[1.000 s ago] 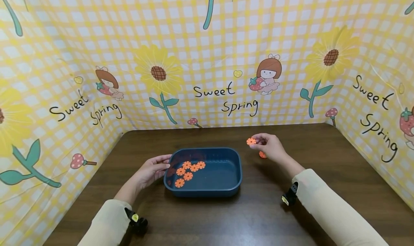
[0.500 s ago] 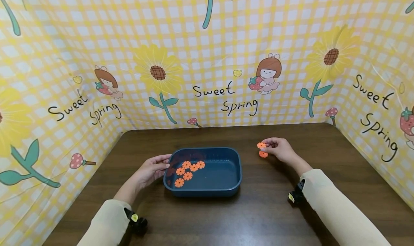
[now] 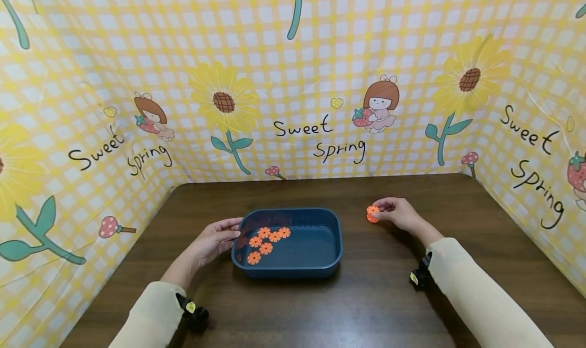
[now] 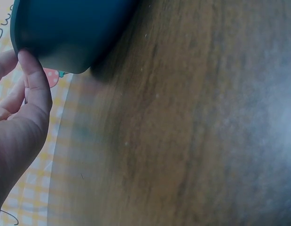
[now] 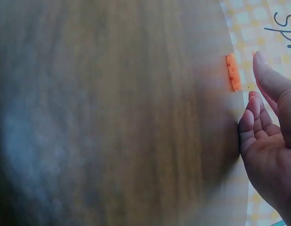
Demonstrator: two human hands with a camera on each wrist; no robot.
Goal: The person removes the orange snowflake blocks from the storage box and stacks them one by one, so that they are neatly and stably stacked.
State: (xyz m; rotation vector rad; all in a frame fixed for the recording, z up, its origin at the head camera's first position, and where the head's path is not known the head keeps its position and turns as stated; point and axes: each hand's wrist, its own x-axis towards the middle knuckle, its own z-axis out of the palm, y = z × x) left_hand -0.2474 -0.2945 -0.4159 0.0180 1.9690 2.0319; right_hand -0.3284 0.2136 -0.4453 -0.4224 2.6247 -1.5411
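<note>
Well, checked cloth (image 3: pixel 293 88) backs a wooden table (image 3: pixel 302 307); left grip (image 3: pixel 216 240) pinches a tray (image 3: pixel 293 273), right grip (image 3: pixel 397 213) an orange disc (image 3: pixel 371 211).

1. There's lots of room on the brown table (image 3: pixel 361 302) at the bottom middle, between the pale sleeves (image 3: pixel 480 292).
2. A gap runs between the blue tub (image 3: pixel 293 273) and the right hand (image 3: pixel 399 214).
3. The tub's walls stand up in the middle. Its right side has room inside; orange flowers (image 3: pixel 266 248) take up the left.
4. The left hand (image 3: pixel 215 242) blocks the tub's left edge.
5. The checked cloth (image 3: pixel 297 83) walls off the top.
</note>
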